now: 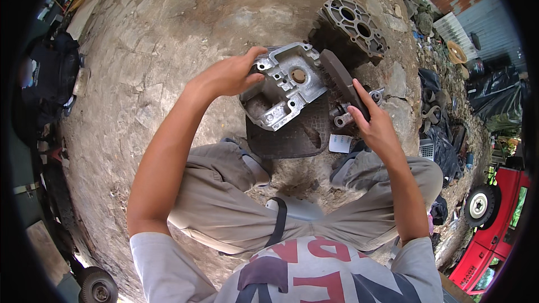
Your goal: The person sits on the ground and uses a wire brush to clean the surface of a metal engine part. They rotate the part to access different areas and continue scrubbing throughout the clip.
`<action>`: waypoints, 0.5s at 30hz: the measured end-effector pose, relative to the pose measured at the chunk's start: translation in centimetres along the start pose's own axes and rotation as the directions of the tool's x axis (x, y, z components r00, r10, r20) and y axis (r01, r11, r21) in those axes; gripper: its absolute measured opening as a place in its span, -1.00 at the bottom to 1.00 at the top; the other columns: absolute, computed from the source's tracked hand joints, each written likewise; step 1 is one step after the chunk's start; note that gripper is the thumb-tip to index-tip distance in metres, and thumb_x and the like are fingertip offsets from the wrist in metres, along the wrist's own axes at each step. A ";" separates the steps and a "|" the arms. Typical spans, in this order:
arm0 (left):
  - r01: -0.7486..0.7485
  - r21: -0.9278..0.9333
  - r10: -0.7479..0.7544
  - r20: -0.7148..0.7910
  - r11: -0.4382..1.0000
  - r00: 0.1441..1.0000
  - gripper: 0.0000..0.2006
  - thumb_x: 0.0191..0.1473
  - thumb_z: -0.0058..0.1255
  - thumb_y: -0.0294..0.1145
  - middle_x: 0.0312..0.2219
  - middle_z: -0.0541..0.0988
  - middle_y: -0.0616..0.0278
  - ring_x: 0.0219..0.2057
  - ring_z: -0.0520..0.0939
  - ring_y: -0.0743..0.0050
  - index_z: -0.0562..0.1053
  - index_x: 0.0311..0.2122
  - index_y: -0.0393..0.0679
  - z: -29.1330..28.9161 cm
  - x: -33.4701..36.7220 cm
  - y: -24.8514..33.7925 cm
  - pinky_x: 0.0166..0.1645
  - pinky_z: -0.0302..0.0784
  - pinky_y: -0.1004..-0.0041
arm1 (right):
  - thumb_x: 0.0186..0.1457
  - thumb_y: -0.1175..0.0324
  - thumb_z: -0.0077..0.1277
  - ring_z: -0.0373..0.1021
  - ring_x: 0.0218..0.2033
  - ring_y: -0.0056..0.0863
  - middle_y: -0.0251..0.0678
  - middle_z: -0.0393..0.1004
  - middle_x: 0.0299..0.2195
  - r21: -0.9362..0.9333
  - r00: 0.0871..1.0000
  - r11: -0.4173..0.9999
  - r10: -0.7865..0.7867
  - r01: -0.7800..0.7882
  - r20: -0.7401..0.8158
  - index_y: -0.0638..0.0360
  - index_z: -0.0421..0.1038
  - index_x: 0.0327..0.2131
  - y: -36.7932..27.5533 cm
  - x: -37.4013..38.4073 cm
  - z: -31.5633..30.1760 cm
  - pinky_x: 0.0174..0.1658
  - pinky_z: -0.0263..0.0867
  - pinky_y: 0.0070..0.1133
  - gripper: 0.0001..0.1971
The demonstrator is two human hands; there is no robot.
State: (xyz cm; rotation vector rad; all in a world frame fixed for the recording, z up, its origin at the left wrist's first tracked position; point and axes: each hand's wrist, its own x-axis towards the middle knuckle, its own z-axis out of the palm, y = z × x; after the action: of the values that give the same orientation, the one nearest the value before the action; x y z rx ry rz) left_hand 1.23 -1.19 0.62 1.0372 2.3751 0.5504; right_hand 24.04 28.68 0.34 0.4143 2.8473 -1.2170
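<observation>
A silver cast-metal housing (279,86) with open cavities and a round hole lies tilted on a dark mat (286,145) in front of me. My left hand (231,74) grips the housing's upper left edge, thumb on the near side and fingers over the rim. In my right hand (375,128) is a long, dark rectangular bar (338,76), held by its near end between thumb and fingers. The bar's far end reaches the housing's right edge; whether they touch, I cannot tell. Just left of that hand lies a small metal fitting (342,119), partly hidden.
A second casing (359,27) with two large holes stands at the far right. A small white square packet (340,143) lies near my right foot. Black plastic sheeting (443,151) and scrap line the right side. A red vehicle (488,247) stands lower right, a black bag (51,76) left.
</observation>
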 end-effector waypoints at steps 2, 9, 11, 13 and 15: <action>0.033 0.030 -0.033 0.015 0.999 0.999 -0.39 0.35 0.13 -0.19 0.06 0.61 -0.29 0.09 0.64 -0.27 0.18 0.39 -0.05 0.1 0.2 0.0 0.12 0.55 0.00 | 0.35 0.25 0.18 0.59 -0.35 -0.13 0.04 0.65 -0.27 0.050 0.999 0.999 -0.017 0.015 0.047 -0.19 0.19 0.48 -1.8 -1.2 0.8 -0.16 0.46 -0.36 -0.32; 0.160 0.165 -0.168 0.034 0.973 0.985 -0.43 0.36 0.09 -0.03 -0.02 0.66 -0.25 0.03 0.67 -0.23 0.31 0.33 -0.10 -0.3 0.1 0.1 0.06 0.56 0.01 | 0.31 0.24 0.23 0.59 -0.17 0.00 0.06 0.63 -0.09 0.151 0.914 0.938 -0.339 0.312 0.222 -0.21 0.20 0.47 -3.8 -3.1 1.8 -0.01 0.46 -0.32 -0.29; 0.143 0.141 -0.147 0.023 0.980 0.989 -0.45 0.36 0.09 -0.01 -0.04 0.66 -0.24 0.00 0.67 -0.24 0.37 0.28 -0.15 -0.2 -0.1 -0.6 0.04 0.56 0.01 | 0.31 0.23 0.22 0.59 -0.20 0.05 0.08 0.64 -0.14 0.124 0.963 0.982 -0.166 0.142 0.214 -0.20 0.21 0.47 -3.3 -2.2 0.9 -0.07 0.46 -0.28 -0.30; 0.124 0.092 -0.129 0.045 0.988 0.991 -0.46 0.36 0.09 -0.01 -0.05 0.67 -0.24 -0.01 0.67 -0.25 0.39 0.25 -0.19 -0.3 -0.2 -0.8 0.03 0.55 0.01 | 0.33 0.23 0.19 0.60 -0.21 0.05 0.09 0.64 -0.16 0.013 0.991 0.995 -0.099 0.099 0.087 -0.19 0.22 0.46 -1.9 -1.2 0.3 -0.12 0.46 -0.26 -0.32; 0.099 0.071 -0.103 0.056 0.993 0.993 -0.46 0.36 0.09 -0.02 -0.06 0.67 -0.25 -0.01 0.67 -0.26 0.40 0.23 -0.22 -0.4 0.0 -0.7 0.03 0.55 0.01 | 0.35 0.24 0.17 0.60 -0.21 0.04 0.09 0.64 -0.18 -0.101 0.996 0.991 -0.093 0.091 -0.017 -0.19 0.21 0.46 0.3 -0.1 -0.1 -0.13 0.46 -0.26 -0.34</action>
State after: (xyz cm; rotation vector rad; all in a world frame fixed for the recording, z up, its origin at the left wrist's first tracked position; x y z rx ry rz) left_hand 0.61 -1.71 0.52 0.9427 2.3931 0.3996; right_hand 24.20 28.88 0.22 0.2974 2.9606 -1.0820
